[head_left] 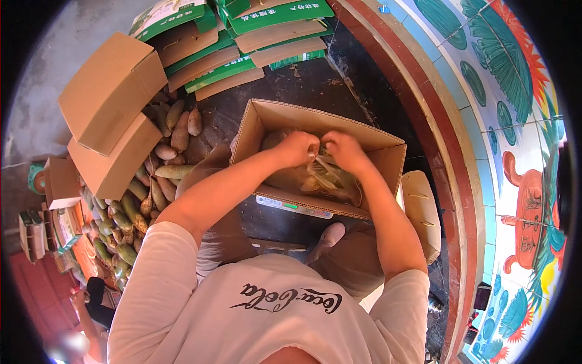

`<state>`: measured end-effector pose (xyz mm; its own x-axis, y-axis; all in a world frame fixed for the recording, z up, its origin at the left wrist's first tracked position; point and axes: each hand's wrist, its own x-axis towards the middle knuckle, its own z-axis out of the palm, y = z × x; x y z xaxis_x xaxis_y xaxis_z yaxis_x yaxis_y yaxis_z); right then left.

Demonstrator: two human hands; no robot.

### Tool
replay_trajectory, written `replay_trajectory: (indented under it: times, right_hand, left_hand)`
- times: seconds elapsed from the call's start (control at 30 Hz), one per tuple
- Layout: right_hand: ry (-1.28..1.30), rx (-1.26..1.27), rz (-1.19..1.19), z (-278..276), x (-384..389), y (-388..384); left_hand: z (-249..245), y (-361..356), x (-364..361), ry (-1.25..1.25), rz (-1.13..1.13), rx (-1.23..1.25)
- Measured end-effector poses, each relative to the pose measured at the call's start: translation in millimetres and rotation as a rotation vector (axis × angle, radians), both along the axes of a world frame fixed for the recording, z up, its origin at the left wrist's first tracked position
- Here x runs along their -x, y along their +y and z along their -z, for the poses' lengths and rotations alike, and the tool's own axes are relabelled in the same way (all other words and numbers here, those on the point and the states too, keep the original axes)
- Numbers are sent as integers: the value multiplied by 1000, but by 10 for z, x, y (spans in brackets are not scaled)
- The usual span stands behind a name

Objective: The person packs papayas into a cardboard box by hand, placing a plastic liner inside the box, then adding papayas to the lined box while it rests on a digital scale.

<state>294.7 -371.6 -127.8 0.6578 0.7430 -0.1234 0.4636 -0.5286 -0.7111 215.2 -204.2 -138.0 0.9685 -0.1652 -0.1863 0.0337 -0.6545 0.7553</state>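
Shirt [273, 321]: nearest to the camera, white, filling the bottom of the view.
Green cartons [273, 27]: stacked beyond the work, far and to the left, well apart from the hands.
Vegetable heap [128, 209]: long roots, green and reddish, lying on the left side.
Brown cartons [112, 91]: at the far edge of this heap, also left.
Open carton [388, 164]: in front of the body; its long axis goes crosswise, the right end slightly nearer. Its walls stand around the work, so access is from above.
Plastic bag [327, 177]: inside the open carton, its gathered top directly between and below the hands; both are about equally near.
Scale [315, 212]: showing from under the carton's near side.
Left hand [297, 149]: fingers bent, seemingly pinching the bag's top.
Right hand [341, 151]: just beside, fingers curled; whether it grips plastic, I cannot tell.
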Motion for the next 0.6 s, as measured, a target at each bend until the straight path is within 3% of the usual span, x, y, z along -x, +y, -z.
replay_trajectory:
  times: [0.07, 0.1, 0.2, 0.3, 0.4, 0.5, 0.6]
  right_hand:
    - [147, 1, -61, 381, 37, 54]
    - [602, 5, -29, 349, 27, 103]
    - [932, 18, -28, 88, -38, 62]
    - [1065, 17, -11, 106, -77, 36]
    - [958, 15, 76, 95, -38, 77]
    - [-81, 129, -208, 32, 4, 71]
    - [-561, 108, -284, -278, 93, 83]
  left_hand:
    - [-31, -22, 43, -211, 33, -101]
    - [-39, -30, 70, -315, 48, -151]
    - [-65, -80, 124, -505, 5, -199]
    - [-87, -117, 159, -577, 36, -336]
    - [-75, -45, 156, -586, 71, -477]
    - [-48, -40, 167, -395, 22, -393]
    - [-63, -55, 169, -289, -24, -373]
